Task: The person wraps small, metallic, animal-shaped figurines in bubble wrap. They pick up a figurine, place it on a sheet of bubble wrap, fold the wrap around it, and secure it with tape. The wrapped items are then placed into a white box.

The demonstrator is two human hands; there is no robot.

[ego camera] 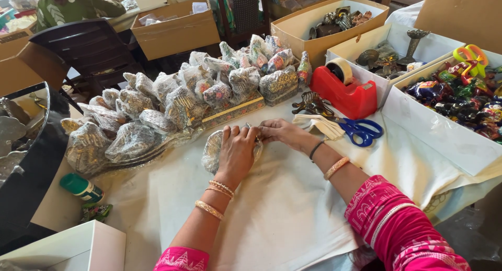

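A small figurine wrapped in clear plastic (212, 150) lies on the white cloth in front of me. My left hand (238, 153) lies flat over it, pressing it down. My right hand (285, 133) pinches the wrap's right end, fingers closed on the plastic. Both wrists wear bangles, and the sleeves are pink. Most of the figurine is hidden under my left hand.
A heap of wrapped figurines (172, 101) fills the cloth beyond my hands. Blue-handled scissors (360, 130), a red tape dispenser (345, 90) and a dark bare figurine (312, 103) lie right. Boxes of ornaments (460, 98) stand at right; a green-capped tube (81, 187) at left. A person sits far left.
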